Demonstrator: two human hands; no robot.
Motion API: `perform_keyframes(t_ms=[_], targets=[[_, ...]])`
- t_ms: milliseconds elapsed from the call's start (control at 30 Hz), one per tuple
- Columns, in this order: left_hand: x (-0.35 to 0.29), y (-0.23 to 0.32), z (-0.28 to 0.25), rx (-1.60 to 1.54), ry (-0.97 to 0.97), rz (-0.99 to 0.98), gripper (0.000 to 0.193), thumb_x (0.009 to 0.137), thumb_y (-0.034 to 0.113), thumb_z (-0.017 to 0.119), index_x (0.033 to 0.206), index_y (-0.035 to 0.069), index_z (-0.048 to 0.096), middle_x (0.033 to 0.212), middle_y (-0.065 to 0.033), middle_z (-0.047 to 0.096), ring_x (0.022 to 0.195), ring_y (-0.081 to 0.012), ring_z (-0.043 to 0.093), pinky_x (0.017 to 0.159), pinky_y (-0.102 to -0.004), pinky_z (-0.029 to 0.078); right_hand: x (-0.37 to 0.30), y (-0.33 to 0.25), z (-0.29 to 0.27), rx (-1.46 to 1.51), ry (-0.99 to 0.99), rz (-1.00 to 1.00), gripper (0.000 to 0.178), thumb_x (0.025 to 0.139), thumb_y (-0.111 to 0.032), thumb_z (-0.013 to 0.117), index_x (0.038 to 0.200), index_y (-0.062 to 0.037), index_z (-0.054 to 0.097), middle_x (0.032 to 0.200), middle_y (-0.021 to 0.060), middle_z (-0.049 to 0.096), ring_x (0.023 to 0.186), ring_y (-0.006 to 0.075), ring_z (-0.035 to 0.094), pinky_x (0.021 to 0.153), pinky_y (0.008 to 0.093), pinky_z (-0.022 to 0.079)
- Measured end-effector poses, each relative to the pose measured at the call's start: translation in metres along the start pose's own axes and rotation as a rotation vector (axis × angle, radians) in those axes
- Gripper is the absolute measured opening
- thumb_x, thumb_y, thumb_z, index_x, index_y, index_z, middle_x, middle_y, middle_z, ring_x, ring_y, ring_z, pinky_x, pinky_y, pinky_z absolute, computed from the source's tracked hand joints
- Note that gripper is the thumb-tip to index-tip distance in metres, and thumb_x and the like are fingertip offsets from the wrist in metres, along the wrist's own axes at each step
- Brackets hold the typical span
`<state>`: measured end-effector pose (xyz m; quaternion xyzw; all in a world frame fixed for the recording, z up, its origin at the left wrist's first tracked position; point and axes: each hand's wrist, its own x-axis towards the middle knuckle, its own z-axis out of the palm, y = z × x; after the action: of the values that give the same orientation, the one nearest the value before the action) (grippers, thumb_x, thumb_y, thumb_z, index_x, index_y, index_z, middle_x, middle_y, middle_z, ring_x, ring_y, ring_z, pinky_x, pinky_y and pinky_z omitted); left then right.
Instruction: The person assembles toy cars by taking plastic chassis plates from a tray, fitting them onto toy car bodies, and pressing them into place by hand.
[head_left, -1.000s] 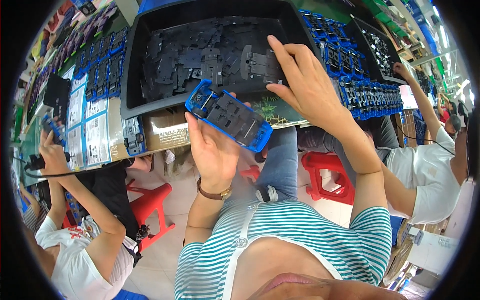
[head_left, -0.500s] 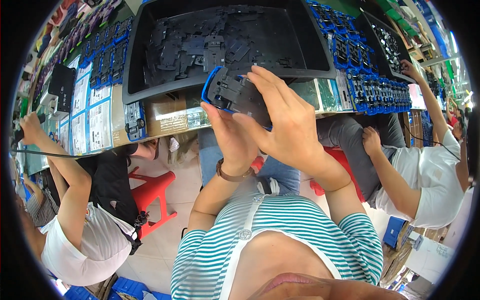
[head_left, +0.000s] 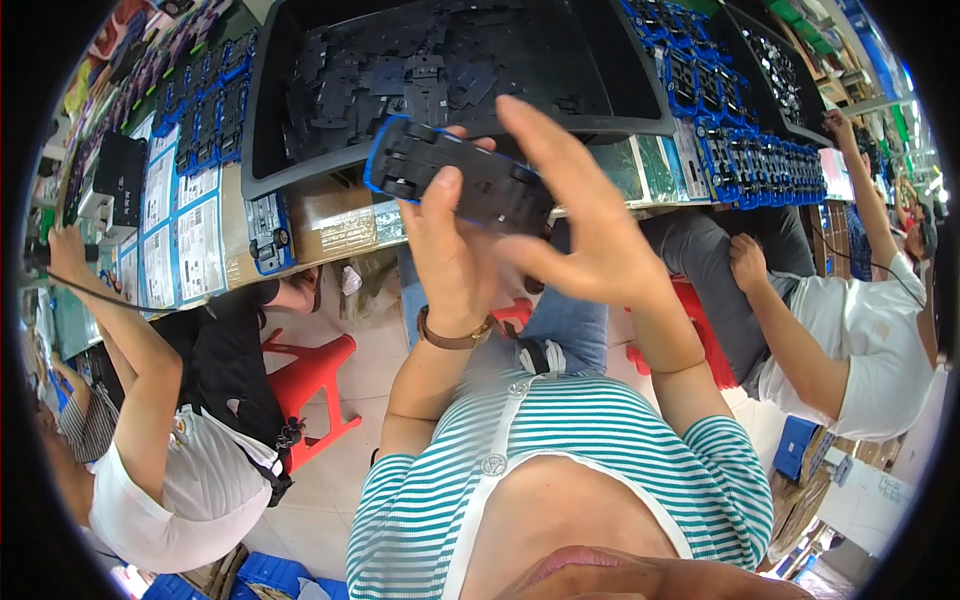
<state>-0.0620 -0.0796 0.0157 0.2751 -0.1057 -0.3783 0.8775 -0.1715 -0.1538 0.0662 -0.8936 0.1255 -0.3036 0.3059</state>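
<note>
Counter [head_left: 335,230] topped by black tray [head_left: 585,60], set straight ahead, presumably for easy reach. Blue car rows [head_left: 760,165] lined up right of tray. Toy car [head_left: 490,185] held at near side of tray, seemingly underside up to expose base. Car pinched between thumb and fingers of left hand [head_left: 450,260]. Right hand [head_left: 590,235] blurred, fingers spread wide; contact unclear. Car's roof hidden; tray's far edge cut off.

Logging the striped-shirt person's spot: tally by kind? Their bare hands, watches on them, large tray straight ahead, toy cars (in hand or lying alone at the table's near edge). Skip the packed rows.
Toy cars: 2 (held car, lone car)
Large black tray: 1
Wristwatch: 1
Hands: 2 (left hand, right hand)
Total: 6
</note>
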Motion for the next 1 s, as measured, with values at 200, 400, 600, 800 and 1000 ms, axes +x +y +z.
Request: perform_keyframes(t_ms=[200,400,600,800,1000], targets=[[0.003,0.003,0.005,-0.052,-0.007,0.067,0.042,0.09,0.015,0.055,0.129,0.007,0.042,0.125,-0.011,0.05,0.111,-0.025,0.054,0.093,-0.0405,0.048,-0.033,0.013,0.017,0.914,0.223,0.587,0.04,0.097,-0.024,0.049,0.129,-0.0001,0.047,0.111,0.0091,0.055,0.093,0.0148,0.061,0.079,0.0296,0.053],[-0.007,-0.008,0.009,0.011,-0.059,0.075,0.05,0.089,0.016,0.054,0.135,0.008,0.037,0.123,-0.0115,0.05,0.109,-0.0253,0.055,0.094,-0.0418,0.048,-0.031,0.005,0.023,1.0,0.197,0.651,0.041,0.095,-0.022,0.053,0.129,0.0009,0.048,0.11,0.0094,0.059,0.098,0.0165,0.061,0.076,0.0308,0.058],[-0.013,-0.011,0.01,0.158,-0.167,0.198,0.057,0.09,0.023,0.054,0.141,0.016,0.028,0.125,-0.0123,0.05,0.11,-0.0266,0.056,0.098,-0.0455,0.047,-0.042,0.01,0.029,1.077,0.261,0.566,0.039,0.092,-0.017,0.058,0.126,0.0016,0.051,0.11,0.009,0.061,0.098,0.014,0.06,0.078,0.0284,0.055],[-0.01,-0.011,0.004,0.073,-0.128,0.145,0.055,0.09,0.023,0.054,0.139,0.015,0.03,0.125,-0.0123,0.05,0.109,-0.0262,0.056,0.098,-0.0466,0.046,-0.045,0.005,0.026,1.07,0.31,0.581,0.037,0.093,-0.015,0.057,0.125,0.0027,0.053,0.11,0.0092,0.062,0.101,0.0136,0.059,0.089,0.0288,0.048],[-0.019,-0.011,0.011,0.146,-0.171,0.215,0.056,0.089,0.023,0.054,0.139,0.018,0.03,0.123,-0.0125,0.05,0.109,-0.0257,0.056,0.097,-0.0463,0.047,-0.049,0.013,0.028,1.058,0.284,0.557,0.034,0.094,-0.014,0.054,0.124,0.003,0.055,0.112,0.0102,0.063,0.106,0.0144,0.058,0.094,0.029,0.045]])
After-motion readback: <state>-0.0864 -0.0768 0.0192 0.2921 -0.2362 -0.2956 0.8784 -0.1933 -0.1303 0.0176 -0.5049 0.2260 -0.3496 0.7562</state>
